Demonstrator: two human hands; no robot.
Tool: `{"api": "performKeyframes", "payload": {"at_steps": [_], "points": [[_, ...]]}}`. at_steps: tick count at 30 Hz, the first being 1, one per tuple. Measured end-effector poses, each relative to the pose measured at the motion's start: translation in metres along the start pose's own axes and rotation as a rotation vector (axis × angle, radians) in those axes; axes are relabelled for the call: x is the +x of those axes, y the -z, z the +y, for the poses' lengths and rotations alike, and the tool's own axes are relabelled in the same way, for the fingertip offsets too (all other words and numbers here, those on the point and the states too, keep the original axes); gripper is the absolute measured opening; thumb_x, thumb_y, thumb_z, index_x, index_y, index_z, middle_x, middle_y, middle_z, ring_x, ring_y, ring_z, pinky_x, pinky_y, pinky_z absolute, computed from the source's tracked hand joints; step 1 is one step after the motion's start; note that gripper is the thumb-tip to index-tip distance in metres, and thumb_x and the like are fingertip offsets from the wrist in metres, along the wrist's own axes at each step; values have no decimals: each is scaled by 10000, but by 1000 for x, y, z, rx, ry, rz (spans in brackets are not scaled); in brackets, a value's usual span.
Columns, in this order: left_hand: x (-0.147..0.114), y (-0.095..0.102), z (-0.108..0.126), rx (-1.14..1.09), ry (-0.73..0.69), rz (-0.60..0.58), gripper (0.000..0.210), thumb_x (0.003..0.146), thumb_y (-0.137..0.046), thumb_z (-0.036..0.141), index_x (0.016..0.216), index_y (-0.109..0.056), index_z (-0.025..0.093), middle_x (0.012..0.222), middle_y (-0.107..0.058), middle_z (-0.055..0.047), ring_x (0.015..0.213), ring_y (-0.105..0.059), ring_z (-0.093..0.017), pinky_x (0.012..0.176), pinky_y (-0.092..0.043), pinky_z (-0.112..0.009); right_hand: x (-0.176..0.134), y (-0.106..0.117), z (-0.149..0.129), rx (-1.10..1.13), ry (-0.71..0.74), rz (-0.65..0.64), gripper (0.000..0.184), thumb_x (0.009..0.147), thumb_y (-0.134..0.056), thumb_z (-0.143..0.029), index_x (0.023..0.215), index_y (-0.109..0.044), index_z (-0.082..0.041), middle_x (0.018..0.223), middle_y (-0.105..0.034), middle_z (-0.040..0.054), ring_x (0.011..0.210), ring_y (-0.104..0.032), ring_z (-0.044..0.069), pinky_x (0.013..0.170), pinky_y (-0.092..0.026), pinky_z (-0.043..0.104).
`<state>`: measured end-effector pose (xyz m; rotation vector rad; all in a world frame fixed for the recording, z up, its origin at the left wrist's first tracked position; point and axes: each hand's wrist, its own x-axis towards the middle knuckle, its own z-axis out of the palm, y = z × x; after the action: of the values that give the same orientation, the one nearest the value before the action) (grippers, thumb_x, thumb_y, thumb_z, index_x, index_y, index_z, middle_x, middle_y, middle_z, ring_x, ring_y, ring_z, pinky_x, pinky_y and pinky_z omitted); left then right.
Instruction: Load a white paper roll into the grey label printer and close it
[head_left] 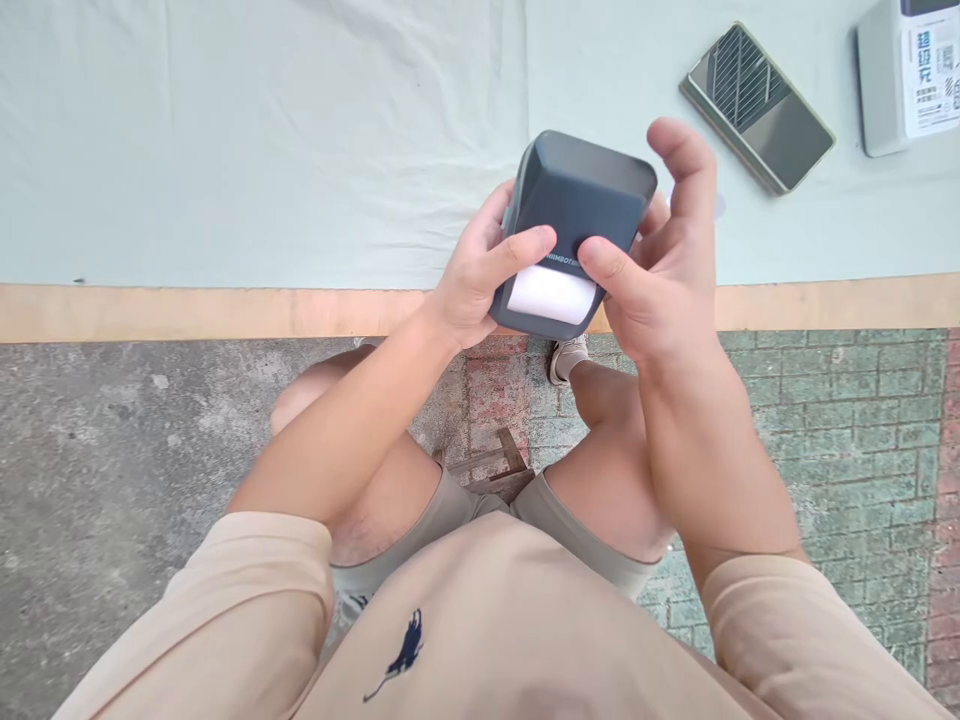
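A dark label printer [589, 195] is held up above the near edge of the table, tilted a little. A white roll of label paper [553, 294] shows through the opening at its near end, below the printed brand letters. My left hand [487, 262] grips the printer's left side, thumb lying on the top face. On the right side, my right hand [664, 255] holds it with the thumb on top near the letters. Its index finger is raised off the printer; the other fingers are partly hidden behind it.
A smartphone [759, 108] lies at an angle on the pale tablecloth [300, 140], right of the printer. A white box with a printed label [885, 85] stands at the far right. The table's wooden edge [187, 312] runs across in front of my knees.
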<state>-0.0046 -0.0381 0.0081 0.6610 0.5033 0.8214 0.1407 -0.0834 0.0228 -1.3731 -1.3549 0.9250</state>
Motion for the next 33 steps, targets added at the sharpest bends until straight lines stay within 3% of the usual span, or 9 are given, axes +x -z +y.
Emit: {"api": "performKeyframes", "payload": {"at_steps": [3, 7, 11, 16, 22, 26, 33], "points": [[2, 0, 1, -81, -18, -100, 146, 857, -526, 352, 948, -600, 266, 876, -690, -11, 1138, -618, -258, 805, -562, -370, 1, 4, -2, -19, -14, 1, 779, 706, -643, -626, 1319, -225, -387, 1199, -551, -7, 1078, -599, 146, 946, -532, 352], [5, 0, 2, -158, 20, -129, 362, 911, -317, 408, 875, -617, 208, 789, -692, -41, 1125, -628, -279, 891, -549, -442, 2, 7, -4, -36, 2, -20, 797, 707, -650, -614, 1342, -225, -385, 1182, -559, -14, 1107, -585, 138, 945, -534, 331], [6, 1, 3, -55, 24, -56, 266, 862, -458, 446, 865, -599, 220, 846, -713, -38, 1137, -619, -273, 906, -545, -387, 3, 5, -2, -68, -7, -27, 782, 732, -637, -592, 1349, -198, -397, 1219, -531, -2, 1093, -580, 127, 925, -542, 312], [5, 4, 4, 60, 27, -32, 210, 823, -587, 344, 1005, -567, 241, 1032, -695, -38, 1001, -676, -231, 698, -542, -283, 7, -2, 8, -120, -3, 24, 635, 790, -557, -590, 1300, -264, -350, 1226, -482, 28, 1011, -580, 118, 864, -556, 307], [4, 18, 3, -1, -4, -69, 301, 805, -627, 354, 1066, -556, 225, 890, -685, -34, 709, -673, -164, 574, -547, -252, 9, -13, 8, -120, 13, 38, 532, 866, -473, -513, 1323, -290, -310, 1273, -444, 45, 1093, -538, 145, 932, -534, 339], [-1, 26, 9, 4, -21, -51, 297, 797, -648, 345, 1054, -582, 210, 883, -677, -29, 710, -647, -132, 568, -546, -215, 8, -20, 12, -17, 14, -1, 521, 873, -460, -503, 1331, -296, -318, 1282, -447, 38, 1149, -522, 161, 1004, -505, 376], [-9, 29, 16, 10, -29, -48, 273, 829, -605, 355, 1059, -603, 209, 888, -690, -31, 757, -668, -153, 598, -530, -233, 8, -26, 11, -118, 64, -42, 549, 895, -429, -465, 1389, -244, -313, 1320, -444, 47, 1159, -529, 157, 1006, -506, 366]]}}
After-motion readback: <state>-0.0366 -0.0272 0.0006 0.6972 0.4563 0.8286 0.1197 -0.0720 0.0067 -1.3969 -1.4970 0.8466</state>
